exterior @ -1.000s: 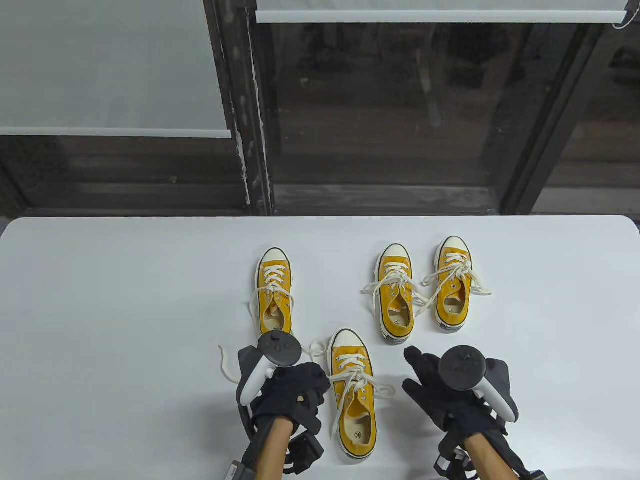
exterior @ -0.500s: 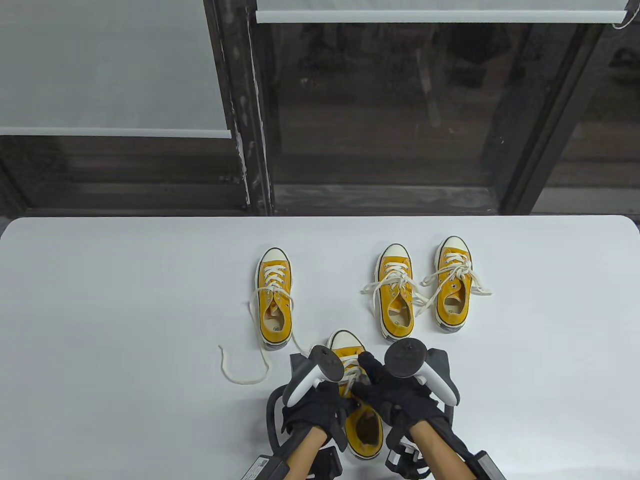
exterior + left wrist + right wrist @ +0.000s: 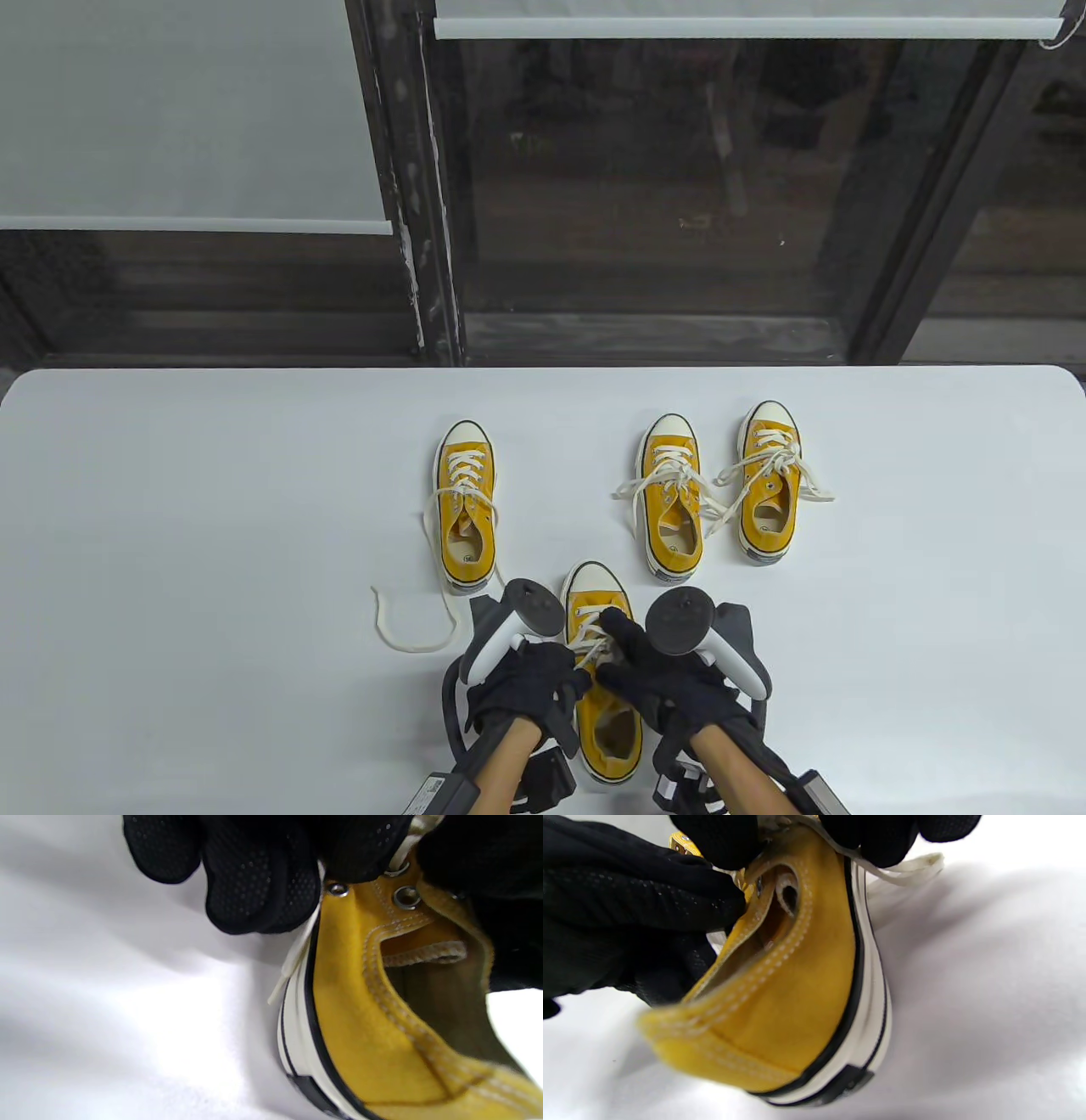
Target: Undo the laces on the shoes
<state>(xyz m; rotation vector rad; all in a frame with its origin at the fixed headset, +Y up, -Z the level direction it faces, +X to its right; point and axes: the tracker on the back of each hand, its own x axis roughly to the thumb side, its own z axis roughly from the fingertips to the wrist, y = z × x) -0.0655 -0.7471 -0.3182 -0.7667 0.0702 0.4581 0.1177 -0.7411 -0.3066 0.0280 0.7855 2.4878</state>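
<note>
I have both grips on the nearest yellow canvas shoe (image 3: 604, 679), which sits flat on the smooth white tabletop (image 3: 212, 526). My left hand (image 3: 528, 692) pinches the flat cream lace (image 3: 591, 649) at the metal eyelets (image 3: 406, 896); my right hand (image 3: 670, 683) curls onto the same lace from the other side. Beyond my grips three matching shoes stand, rubber toe caps pointing away, with the loose lace (image 3: 407, 624) of the far-left shoe (image 3: 466, 505) trailing leftward.

Four yellow canvas shoes with white laces stand upright on the table. The nearest shoe (image 3: 604, 679) sits between the fingers (image 3: 551, 679) of both hands, its laces (image 3: 594, 649) under the fingertips. The left shoe (image 3: 466, 505), middle shoe (image 3: 672, 501) and right shoe (image 3: 770, 484) lie well beyond the fingers, their laces trailing loose.
</note>
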